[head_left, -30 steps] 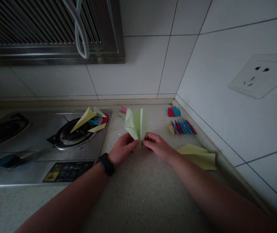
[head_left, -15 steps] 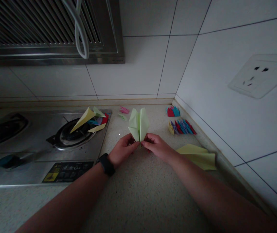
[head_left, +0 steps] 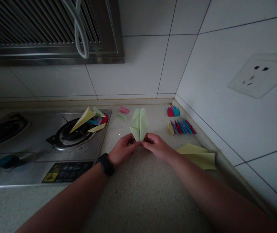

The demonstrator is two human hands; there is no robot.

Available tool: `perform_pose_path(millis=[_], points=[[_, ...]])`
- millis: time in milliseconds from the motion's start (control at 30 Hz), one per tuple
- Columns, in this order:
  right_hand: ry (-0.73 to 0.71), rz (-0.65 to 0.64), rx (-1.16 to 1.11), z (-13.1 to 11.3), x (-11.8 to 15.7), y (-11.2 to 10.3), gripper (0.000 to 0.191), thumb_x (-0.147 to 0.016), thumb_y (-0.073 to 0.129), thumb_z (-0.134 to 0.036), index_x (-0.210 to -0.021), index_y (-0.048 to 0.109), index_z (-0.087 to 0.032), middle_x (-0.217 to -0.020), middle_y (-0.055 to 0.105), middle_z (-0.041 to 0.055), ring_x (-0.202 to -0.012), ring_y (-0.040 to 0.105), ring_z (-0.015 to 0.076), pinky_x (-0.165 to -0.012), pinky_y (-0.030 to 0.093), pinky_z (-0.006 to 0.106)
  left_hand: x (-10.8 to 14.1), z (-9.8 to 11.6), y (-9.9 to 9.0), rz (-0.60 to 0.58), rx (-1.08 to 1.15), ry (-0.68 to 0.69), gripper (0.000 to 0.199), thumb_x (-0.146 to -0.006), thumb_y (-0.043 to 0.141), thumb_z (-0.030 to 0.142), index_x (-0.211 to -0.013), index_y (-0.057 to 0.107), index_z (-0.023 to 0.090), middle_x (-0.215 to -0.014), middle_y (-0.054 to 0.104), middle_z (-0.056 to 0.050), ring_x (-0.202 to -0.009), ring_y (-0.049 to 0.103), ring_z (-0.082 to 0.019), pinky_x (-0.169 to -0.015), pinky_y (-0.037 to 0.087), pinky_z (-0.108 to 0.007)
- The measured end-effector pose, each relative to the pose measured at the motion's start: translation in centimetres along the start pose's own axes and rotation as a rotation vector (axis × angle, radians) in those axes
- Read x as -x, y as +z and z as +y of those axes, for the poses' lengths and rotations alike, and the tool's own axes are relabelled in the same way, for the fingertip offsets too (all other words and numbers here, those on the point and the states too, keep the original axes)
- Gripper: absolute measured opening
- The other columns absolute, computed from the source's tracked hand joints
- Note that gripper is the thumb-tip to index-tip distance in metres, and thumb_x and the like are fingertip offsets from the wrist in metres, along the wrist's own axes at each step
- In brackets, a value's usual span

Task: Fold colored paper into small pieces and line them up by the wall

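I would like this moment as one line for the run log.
left hand: pinching pale green folded paper | right hand: pinching same paper | counter: yellow paper

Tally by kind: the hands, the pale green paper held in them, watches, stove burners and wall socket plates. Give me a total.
Left hand and right hand: 2
Pale green paper: 1
Watch: 1
Burners: 2
Socket plate: 1
Total: 7

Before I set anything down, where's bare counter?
Bare: the counter between the forearms, and also between the held green paper and the row of coloured papers. Crowded: the nearer burner, strewn with folded paper, and along the right wall, with that row and a yellow sheet.
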State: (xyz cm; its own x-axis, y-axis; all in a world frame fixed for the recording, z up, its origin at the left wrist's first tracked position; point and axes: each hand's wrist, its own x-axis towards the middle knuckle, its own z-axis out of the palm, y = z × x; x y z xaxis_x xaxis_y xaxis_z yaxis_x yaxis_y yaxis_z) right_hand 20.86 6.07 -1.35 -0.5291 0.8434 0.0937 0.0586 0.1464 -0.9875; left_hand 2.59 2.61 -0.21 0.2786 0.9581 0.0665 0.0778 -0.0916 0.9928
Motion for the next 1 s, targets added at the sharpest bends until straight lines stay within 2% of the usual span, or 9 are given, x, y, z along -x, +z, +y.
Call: perform_pose_path(millis=[300, 500, 1000], points=[[0.007, 0.003, -0.009, -0.27, 0.07, 0.01, 0.019, -0.081, 0.062, -0.036, -0.083, 0.059, -0.018, -0.075, 0.055, -0.0003, -0.061, 0.044, 0.0104, -0.055, 0.034, 0.024, -0.05, 0.02, 0.08, 0.013, 0.030, -0.014, 0.030, -0.083, 0.060, 0.040, -0.098, 0.058, 0.014, -0.080, 0.054, -0.001, -0.064, 0.046, -0.010, -0.052, 0.040, -0.021], [0.000, -0.003, -0.006, -0.23, 0.03, 0.00, 0.018, -0.082, 0.060, -0.036, -0.086, 0.059, -0.018, -0.072, 0.053, -0.0012, -0.058, 0.041, 0.0098, -0.051, 0.030, 0.023, 0.03, -0.08, 0.09, 0.016, 0.028, -0.015, 0.030, -0.084, 0.060, 0.040, -0.101, 0.058, 0.015, -0.082, 0.055, -0.002, -0.065, 0.047, -0.011, -0.053, 0.039, -0.021], [0.018, 0.006, -0.012, -0.13, 0.08, 0.02, 0.021, -0.082, 0.060, -0.039, -0.086, 0.060, -0.018, -0.071, 0.054, -0.0011, -0.057, 0.043, 0.0100, -0.051, 0.033, 0.024, 0.04, 0.04, 0.14, 0.051, 0.080, -0.038, 0.029, -0.082, 0.062, 0.037, -0.099, 0.058, 0.015, -0.076, 0.053, 0.000, -0.061, 0.047, -0.009, -0.051, 0.039, -0.020]])
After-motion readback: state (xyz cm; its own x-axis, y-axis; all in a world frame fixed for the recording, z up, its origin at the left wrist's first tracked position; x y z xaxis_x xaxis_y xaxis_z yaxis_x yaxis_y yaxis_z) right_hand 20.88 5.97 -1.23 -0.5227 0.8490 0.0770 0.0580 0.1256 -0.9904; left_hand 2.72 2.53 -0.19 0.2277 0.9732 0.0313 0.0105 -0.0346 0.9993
